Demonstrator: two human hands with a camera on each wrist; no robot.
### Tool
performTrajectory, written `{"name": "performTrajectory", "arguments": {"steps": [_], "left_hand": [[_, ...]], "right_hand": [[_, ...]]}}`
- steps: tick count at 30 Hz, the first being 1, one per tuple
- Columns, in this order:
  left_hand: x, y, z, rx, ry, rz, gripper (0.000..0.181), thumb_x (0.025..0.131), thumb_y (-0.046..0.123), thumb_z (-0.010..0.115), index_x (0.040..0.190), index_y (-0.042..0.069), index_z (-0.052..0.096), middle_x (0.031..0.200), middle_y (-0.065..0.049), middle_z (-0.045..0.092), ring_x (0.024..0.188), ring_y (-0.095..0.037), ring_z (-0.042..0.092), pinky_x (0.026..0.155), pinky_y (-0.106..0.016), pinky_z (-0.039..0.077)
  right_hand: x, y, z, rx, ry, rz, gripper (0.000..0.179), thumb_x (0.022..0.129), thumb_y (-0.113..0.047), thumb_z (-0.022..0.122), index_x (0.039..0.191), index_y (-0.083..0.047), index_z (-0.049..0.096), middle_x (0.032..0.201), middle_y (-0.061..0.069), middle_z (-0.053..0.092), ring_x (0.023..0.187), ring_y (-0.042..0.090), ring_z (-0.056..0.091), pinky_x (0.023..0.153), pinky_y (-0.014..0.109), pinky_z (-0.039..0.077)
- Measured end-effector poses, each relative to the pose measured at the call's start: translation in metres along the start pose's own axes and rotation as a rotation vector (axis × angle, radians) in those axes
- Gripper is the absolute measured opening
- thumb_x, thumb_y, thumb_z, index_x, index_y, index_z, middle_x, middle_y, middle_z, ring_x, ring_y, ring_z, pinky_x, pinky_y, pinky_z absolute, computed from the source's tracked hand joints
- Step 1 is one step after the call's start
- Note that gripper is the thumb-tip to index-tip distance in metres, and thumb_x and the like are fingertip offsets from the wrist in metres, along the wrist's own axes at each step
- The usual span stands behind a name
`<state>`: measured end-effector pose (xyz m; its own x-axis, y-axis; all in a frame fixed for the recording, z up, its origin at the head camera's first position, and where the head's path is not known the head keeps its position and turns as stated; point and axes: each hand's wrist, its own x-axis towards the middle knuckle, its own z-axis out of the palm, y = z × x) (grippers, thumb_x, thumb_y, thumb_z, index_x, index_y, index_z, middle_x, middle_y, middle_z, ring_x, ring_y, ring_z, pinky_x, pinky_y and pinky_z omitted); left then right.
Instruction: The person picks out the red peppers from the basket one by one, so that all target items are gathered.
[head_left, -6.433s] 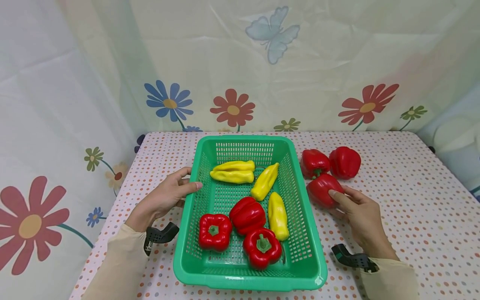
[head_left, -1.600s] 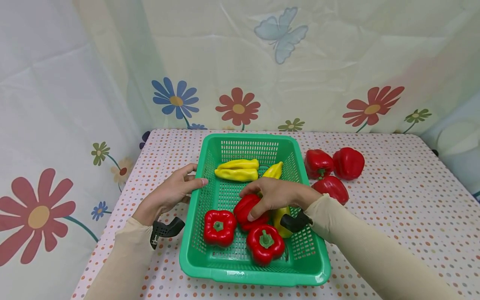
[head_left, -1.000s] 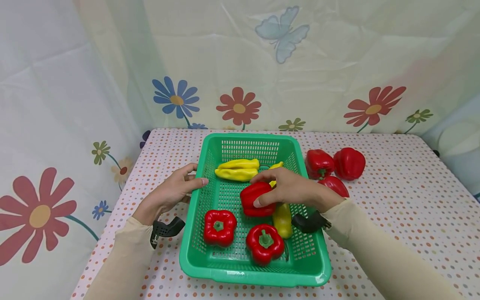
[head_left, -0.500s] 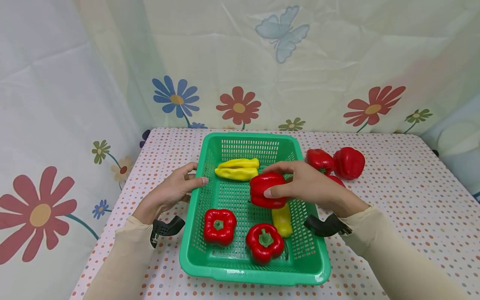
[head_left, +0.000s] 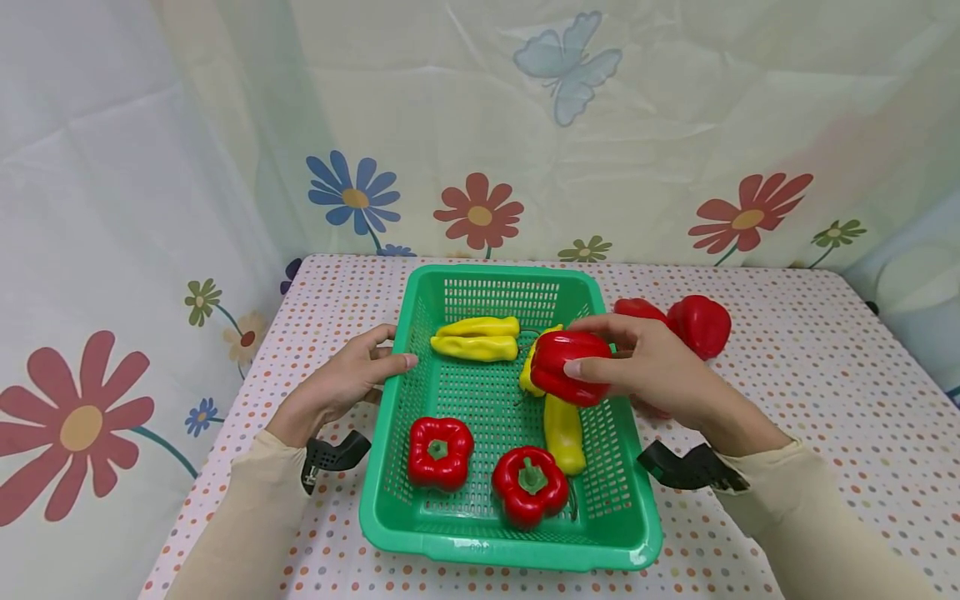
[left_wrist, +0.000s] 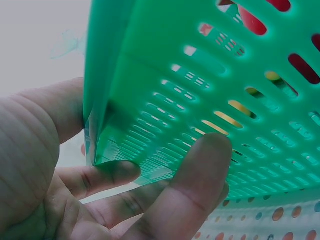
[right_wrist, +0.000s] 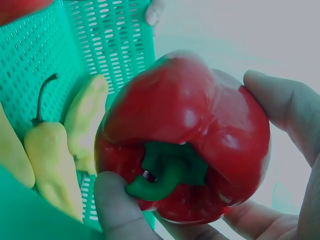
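My right hand grips a red bell pepper between thumb and fingers, above the right part of a green plastic basket. In the right wrist view, the green stem of that pepper faces the camera. At the basket's left rim is my left hand, its thumb hooked over the edge and its fingers against the slotted outer wall. Inside the basket lie two red bell peppers, one at left and one at lower middle. Several yellow peppers lie there too, one partly hidden by the held pepper.
Right of the basket, more red bell peppers sit on the dotted tablecloth, partly covered by my right hand. A flowered curtain hangs behind the table and along its left side.
My right hand came from the peppers on the table into the basket, took hold of a red bell pepper there, lifted it and carried it rightward. The left hand stays on the rim.
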<state>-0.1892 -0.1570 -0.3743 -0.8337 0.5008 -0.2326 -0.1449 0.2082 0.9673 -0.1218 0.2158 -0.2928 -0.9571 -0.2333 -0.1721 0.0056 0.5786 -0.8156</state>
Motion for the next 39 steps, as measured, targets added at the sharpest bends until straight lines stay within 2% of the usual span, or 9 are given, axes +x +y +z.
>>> {"name": "performTrajectory", "arguments": {"steps": [5, 12, 17, 22, 24, 26, 31, 34, 39], "left_hand": [[0.000, 0.000, 0.000, -0.005, 0.000, 0.000, 0.048, 0.106, 0.017, 0.060, 0.149, 0.002, 0.042, 0.126, -0.032, 0.066, 0.094, -0.039, 0.077, 0.074, -0.054, 0.065], [0.000, 0.000, 0.000, -0.008, -0.005, 0.001, 0.049, 0.106, 0.017, 0.059, 0.149, 0.001, 0.041, 0.125, -0.032, 0.067, 0.092, -0.037, 0.078, 0.074, -0.054, 0.065], [0.000, 0.001, 0.001, -0.008, -0.003, 0.005, 0.048, 0.106, 0.016, 0.059, 0.149, 0.001, 0.042, 0.123, -0.032, 0.068, 0.090, -0.038, 0.078, 0.073, -0.053, 0.065], [0.000, 0.001, 0.001, -0.007, -0.002, 0.007, 0.049, 0.106, 0.016, 0.059, 0.149, 0.001, 0.042, 0.122, -0.032, 0.068, 0.090, -0.038, 0.077, 0.073, -0.053, 0.065], [0.000, 0.001, 0.000, -0.006, -0.002, 0.008, 0.049, 0.106, 0.016, 0.059, 0.149, 0.001, 0.042, 0.122, -0.032, 0.068, 0.091, -0.039, 0.077, 0.073, -0.053, 0.065], [0.000, 0.001, 0.001, -0.003, 0.000, 0.007, 0.048, 0.106, 0.016, 0.059, 0.149, 0.001, 0.043, 0.122, -0.031, 0.068, 0.091, -0.038, 0.077, 0.073, -0.053, 0.065], [0.000, 0.001, 0.001, -0.002, 0.006, 0.003, 0.047, 0.106, 0.016, 0.059, 0.148, 0.001, 0.043, 0.122, -0.031, 0.068, 0.090, -0.037, 0.078, 0.074, -0.053, 0.066], [0.000, 0.001, 0.001, -0.004, 0.007, 0.003, 0.047, 0.106, 0.016, 0.059, 0.148, 0.002, 0.043, 0.122, -0.031, 0.068, 0.089, -0.036, 0.078, 0.074, -0.053, 0.066], [0.000, 0.002, 0.001, -0.004, 0.004, 0.001, 0.048, 0.106, 0.016, 0.059, 0.148, 0.001, 0.043, 0.122, -0.031, 0.068, 0.089, -0.036, 0.078, 0.074, -0.053, 0.066]], "right_hand": [[-0.008, 0.004, -0.006, 0.019, 0.056, 0.004, 0.067, 0.091, -0.035, 0.082, 0.147, -0.010, 0.055, 0.134, 0.018, 0.063, 0.118, 0.039, 0.060, 0.076, 0.041, 0.066], [-0.015, 0.009, -0.015, 0.051, 0.102, 0.030, 0.068, 0.095, -0.037, 0.078, 0.151, -0.010, 0.050, 0.137, 0.019, 0.059, 0.119, 0.040, 0.057, 0.077, 0.038, 0.066], [-0.021, 0.017, -0.023, 0.066, 0.126, 0.057, 0.072, 0.096, -0.036, 0.076, 0.155, -0.011, 0.044, 0.143, 0.020, 0.053, 0.123, 0.041, 0.053, 0.079, 0.042, 0.066], [-0.025, 0.030, -0.030, 0.078, 0.173, 0.070, 0.074, 0.098, -0.033, 0.074, 0.158, -0.008, 0.040, 0.149, 0.023, 0.046, 0.125, 0.042, 0.050, 0.079, 0.037, 0.065], [-0.027, 0.036, -0.034, 0.088, 0.192, 0.070, 0.073, 0.100, -0.031, 0.072, 0.159, -0.005, 0.038, 0.150, 0.022, 0.044, 0.122, 0.039, 0.053, 0.078, 0.033, 0.065], [-0.029, 0.042, -0.038, 0.098, 0.213, 0.069, 0.070, 0.102, -0.030, 0.069, 0.159, -0.005, 0.038, 0.149, 0.020, 0.045, 0.116, 0.030, 0.058, 0.077, 0.032, 0.065], [-0.034, 0.059, -0.047, 0.130, 0.259, 0.056, 0.062, 0.104, -0.027, 0.066, 0.156, -0.006, 0.040, 0.136, 0.001, 0.053, 0.103, 0.008, 0.063, 0.075, 0.031, 0.066], [-0.038, 0.067, -0.051, 0.151, 0.289, 0.059, 0.059, 0.105, -0.026, 0.065, 0.156, -0.008, 0.042, 0.129, -0.011, 0.054, 0.100, 0.004, 0.064, 0.075, 0.030, 0.066], [-0.044, 0.078, -0.055, 0.180, 0.333, 0.072, 0.050, 0.105, -0.025, 0.063, 0.151, -0.014, 0.048, 0.123, -0.018, 0.055, 0.096, 0.001, 0.066, 0.073, 0.027, 0.065]]}}
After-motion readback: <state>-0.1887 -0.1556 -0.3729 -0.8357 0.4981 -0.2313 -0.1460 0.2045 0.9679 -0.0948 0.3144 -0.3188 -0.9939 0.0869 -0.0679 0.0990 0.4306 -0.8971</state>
